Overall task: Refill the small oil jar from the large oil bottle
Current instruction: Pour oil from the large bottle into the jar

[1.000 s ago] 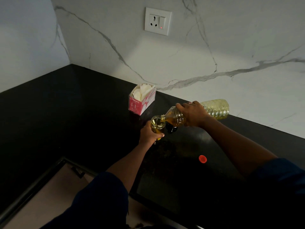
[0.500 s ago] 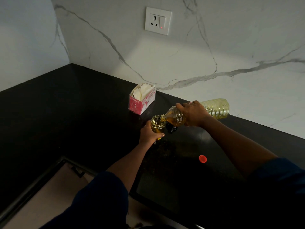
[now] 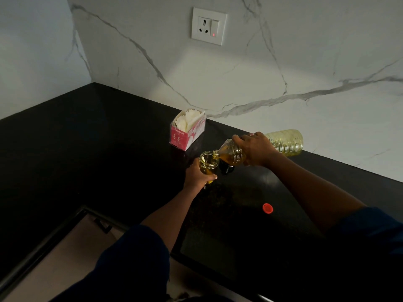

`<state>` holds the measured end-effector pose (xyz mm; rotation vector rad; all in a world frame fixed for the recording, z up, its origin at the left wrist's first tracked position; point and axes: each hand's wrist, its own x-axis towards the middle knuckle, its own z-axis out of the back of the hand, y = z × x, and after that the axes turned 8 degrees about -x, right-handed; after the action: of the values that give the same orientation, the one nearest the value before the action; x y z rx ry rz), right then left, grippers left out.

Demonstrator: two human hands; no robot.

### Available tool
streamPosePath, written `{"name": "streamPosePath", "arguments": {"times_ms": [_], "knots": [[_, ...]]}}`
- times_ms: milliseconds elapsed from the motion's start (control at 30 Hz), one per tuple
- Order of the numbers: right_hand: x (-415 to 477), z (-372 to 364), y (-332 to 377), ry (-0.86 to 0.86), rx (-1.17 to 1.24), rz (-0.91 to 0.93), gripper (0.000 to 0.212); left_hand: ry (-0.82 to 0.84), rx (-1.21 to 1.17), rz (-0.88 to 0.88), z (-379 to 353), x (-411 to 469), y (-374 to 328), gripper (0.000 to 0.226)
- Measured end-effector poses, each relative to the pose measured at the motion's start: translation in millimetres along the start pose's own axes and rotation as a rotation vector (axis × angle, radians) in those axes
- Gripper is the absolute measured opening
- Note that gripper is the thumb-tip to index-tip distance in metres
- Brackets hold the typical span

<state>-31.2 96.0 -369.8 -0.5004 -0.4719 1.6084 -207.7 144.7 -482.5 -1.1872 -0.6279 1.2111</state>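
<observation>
view: everything sits a touch higher in the frame than a second ago. The white wall socket and the small red bottle cap on the black stone counter have risen by the same slight amount.
large clear plastic oil bottle: gripped by the right hand, it has shifted only as the view has; no change of tilt can be made out.
small glass oil jar: gripped by the left hand; any rise in its oil level is too slight to tell.
</observation>
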Motion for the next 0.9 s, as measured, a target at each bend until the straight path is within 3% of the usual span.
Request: {"name": "streamPosePath", "arguments": {"times_ms": [900], "knots": [[0.3,-1.1,-0.9,0.002,0.003,0.012,0.093,-0.009,0.024,-0.006,-0.5,0.3,-0.2,0.080]]}}
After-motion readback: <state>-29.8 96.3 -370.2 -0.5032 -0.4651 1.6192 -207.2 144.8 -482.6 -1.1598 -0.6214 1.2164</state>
